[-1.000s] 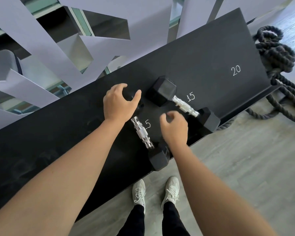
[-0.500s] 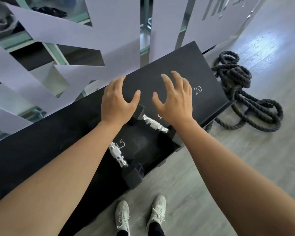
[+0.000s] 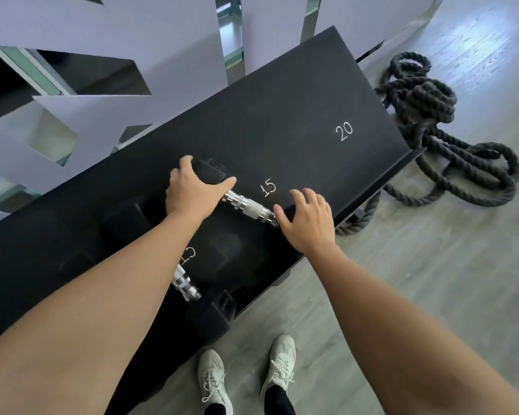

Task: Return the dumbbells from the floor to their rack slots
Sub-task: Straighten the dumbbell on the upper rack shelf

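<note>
Two black hex dumbbells with chrome handles lie on the black rack shelf. The right dumbbell rests by the chalked "15". My left hand grips its far head, fingers wrapped over the top. My right hand covers its near head at the shelf's front edge, fingers curled on it. The left dumbbell lies nearer me; my left forearm hides most of it, and its near head sits at the front edge. A chalked "20" marks a bare spot further right.
A heavy black battle rope lies coiled on the grey wood floor right of the rack. Angular white panels stand behind the shelf. My white shoes are on the floor just in front of the rack.
Both hands came down from hovering with spread fingers and now sit on the two heads of the right dumbbell. The view has swung slightly right.
</note>
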Demonstrator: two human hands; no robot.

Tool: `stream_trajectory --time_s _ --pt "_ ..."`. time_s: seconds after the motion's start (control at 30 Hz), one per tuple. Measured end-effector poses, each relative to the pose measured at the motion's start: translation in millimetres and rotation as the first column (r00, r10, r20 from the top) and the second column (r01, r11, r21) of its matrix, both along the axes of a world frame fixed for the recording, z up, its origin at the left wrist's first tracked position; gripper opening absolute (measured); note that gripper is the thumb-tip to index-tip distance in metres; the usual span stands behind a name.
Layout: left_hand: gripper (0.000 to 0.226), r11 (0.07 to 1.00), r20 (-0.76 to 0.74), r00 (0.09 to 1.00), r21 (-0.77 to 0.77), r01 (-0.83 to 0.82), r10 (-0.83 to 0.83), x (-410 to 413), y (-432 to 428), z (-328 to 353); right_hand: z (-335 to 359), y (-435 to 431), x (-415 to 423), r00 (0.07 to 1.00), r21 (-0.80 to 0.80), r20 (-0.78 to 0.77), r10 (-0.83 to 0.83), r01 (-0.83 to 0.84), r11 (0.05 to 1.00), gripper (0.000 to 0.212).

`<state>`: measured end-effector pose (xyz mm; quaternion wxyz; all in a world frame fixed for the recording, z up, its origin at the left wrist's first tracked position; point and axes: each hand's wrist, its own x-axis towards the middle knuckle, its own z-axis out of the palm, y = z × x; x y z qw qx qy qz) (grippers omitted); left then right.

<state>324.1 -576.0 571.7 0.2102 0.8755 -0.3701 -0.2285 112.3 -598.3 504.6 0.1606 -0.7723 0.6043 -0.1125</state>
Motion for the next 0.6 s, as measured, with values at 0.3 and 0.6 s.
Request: stream_trajectory --time_s 0.3,0.6 --pt "0.087 0.999 0.11 0.993 -0.036 -0.041 0.045 -2 -5 3 -5 -3 5 0.974 0.206 0.131 -0.185 0.156 0.966 0.032" --pt "0.084 0.983 0.166 0.969 0.01 0.183 -0.182 -7 -49 17 -8 -5 7 0.93 0.205 0.158 -0.331 0.297 0.933 0.029"
